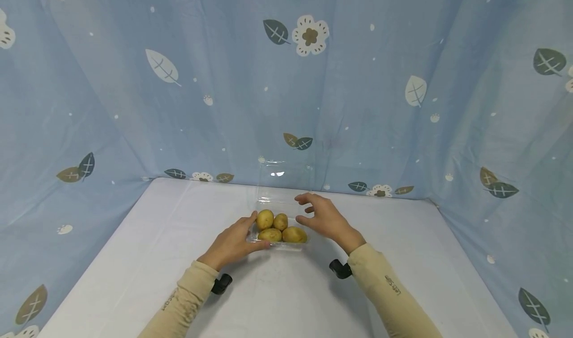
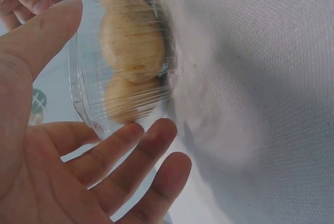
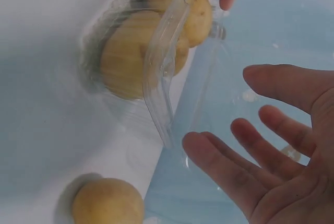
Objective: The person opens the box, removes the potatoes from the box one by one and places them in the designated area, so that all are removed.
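A clear plastic clamshell container [image 1: 286,246] stands on the table with its lid [image 1: 286,179] raised at the back. Several potatoes [image 1: 294,234] lie inside it. My left hand [image 1: 233,241] rests about the left front corner, its thumb along the front rim and its fingers, nearly straight, at the left side wall. Over the container's right back side, my right hand [image 1: 327,218] hovers with fingers spread and nothing between them. Outside the container, a loose potato [image 3: 107,203] shows on the table in the right wrist view; it is hidden in the head view.
A white cloth [image 1: 277,298] covers the table. Blue patterned curtain [image 1: 237,89] hangs behind it and at both sides, close behind the raised lid. A black camera mount [image 1: 340,269] juts from my right wrist, another [image 1: 221,284] from my left.
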A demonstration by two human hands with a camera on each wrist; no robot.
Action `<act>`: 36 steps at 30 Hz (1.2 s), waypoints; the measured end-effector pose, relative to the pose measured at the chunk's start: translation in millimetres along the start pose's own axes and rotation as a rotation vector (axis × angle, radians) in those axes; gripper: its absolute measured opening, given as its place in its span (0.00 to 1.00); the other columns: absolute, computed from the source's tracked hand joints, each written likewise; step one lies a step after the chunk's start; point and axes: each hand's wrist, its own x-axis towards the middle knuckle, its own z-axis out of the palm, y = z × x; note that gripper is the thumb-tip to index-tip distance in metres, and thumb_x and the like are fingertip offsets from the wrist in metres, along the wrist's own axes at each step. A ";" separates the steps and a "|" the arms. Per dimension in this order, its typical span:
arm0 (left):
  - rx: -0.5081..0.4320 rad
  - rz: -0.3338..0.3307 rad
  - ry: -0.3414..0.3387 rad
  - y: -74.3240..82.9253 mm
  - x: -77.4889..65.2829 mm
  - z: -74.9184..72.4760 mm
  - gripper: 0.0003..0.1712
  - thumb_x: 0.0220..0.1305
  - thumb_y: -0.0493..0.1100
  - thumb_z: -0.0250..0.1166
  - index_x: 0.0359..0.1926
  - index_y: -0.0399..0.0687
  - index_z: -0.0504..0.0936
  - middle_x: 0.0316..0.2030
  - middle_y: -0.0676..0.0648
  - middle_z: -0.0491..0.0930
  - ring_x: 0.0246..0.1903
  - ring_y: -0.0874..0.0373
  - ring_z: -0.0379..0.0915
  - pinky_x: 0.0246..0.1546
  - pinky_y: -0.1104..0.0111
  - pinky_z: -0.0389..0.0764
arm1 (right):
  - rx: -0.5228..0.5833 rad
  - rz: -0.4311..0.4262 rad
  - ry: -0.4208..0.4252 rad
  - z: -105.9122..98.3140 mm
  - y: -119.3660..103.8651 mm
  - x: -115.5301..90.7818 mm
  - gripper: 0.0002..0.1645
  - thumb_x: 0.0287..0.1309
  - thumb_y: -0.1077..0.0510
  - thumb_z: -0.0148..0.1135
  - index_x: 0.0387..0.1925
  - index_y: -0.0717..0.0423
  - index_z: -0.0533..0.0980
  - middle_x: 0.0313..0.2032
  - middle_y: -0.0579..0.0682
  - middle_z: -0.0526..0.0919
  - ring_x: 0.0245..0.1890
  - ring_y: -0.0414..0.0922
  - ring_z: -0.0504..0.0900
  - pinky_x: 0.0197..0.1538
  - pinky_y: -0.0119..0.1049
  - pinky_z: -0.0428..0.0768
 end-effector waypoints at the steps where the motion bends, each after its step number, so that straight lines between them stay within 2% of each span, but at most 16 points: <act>1: 0.001 -0.001 0.000 -0.3 0.0 0.3 0.59 0.60 0.67 0.70 0.78 0.39 0.56 0.69 0.33 0.67 0.66 0.39 0.68 0.63 0.44 0.71 | 0.003 0.002 -0.007 0.9 0.1 0.3 0.29 0.60 0.60 0.73 0.62 0.53 0.76 0.57 0.52 0.81 0.52 0.56 0.84 0.55 0.48 0.82; 6: 0.000 -0.006 -0.001 -1.0 0.4 1.1 0.59 0.60 0.68 0.70 0.78 0.39 0.56 0.70 0.33 0.67 0.67 0.38 0.66 0.64 0.45 0.70 | 0.025 -0.002 -0.039 6.2 1.7 0.6 0.28 0.59 0.61 0.73 0.61 0.56 0.77 0.58 0.55 0.80 0.53 0.59 0.83 0.55 0.52 0.82; 10: 0.000 -0.005 -0.002 -1.0 0.8 1.1 0.59 0.60 0.68 0.70 0.78 0.39 0.56 0.70 0.33 0.67 0.67 0.39 0.66 0.64 0.45 0.70 | 0.028 0.001 -0.073 9.4 0.5 -0.1 0.28 0.59 0.61 0.73 0.61 0.58 0.76 0.60 0.58 0.79 0.54 0.60 0.82 0.55 0.50 0.82; 14: -0.001 -0.002 -0.002 -1.0 1.0 1.2 0.60 0.59 0.68 0.69 0.79 0.40 0.56 0.70 0.33 0.67 0.67 0.39 0.66 0.64 0.45 0.70 | -0.043 -0.001 -0.119 11.5 -2.8 -1.6 0.27 0.60 0.59 0.73 0.60 0.56 0.77 0.59 0.54 0.80 0.53 0.56 0.83 0.53 0.47 0.83; 23: -0.012 -0.004 0.004 -1.0 0.8 1.2 0.59 0.59 0.69 0.70 0.79 0.41 0.56 0.69 0.33 0.68 0.66 0.39 0.68 0.62 0.44 0.72 | -0.161 -0.164 -0.254 19.2 -4.5 -2.9 0.22 0.61 0.59 0.72 0.56 0.60 0.79 0.54 0.57 0.82 0.54 0.58 0.81 0.56 0.48 0.80; 30: -0.011 -0.007 0.007 -0.6 0.7 1.4 0.59 0.59 0.68 0.70 0.78 0.41 0.57 0.66 0.35 0.71 0.58 0.43 0.76 0.57 0.46 0.76 | -0.222 -0.180 -0.274 23.0 -5.0 -1.1 0.23 0.58 0.61 0.74 0.55 0.60 0.80 0.54 0.55 0.83 0.57 0.55 0.80 0.59 0.46 0.78; 36: -0.012 0.001 0.015 -0.3 1.2 1.7 0.58 0.59 0.67 0.71 0.79 0.41 0.57 0.68 0.34 0.69 0.64 0.40 0.70 0.61 0.45 0.72 | -0.266 -0.171 -0.288 25.0 -5.5 1.1 0.24 0.56 0.62 0.76 0.55 0.58 0.81 0.53 0.53 0.84 0.56 0.53 0.80 0.59 0.45 0.79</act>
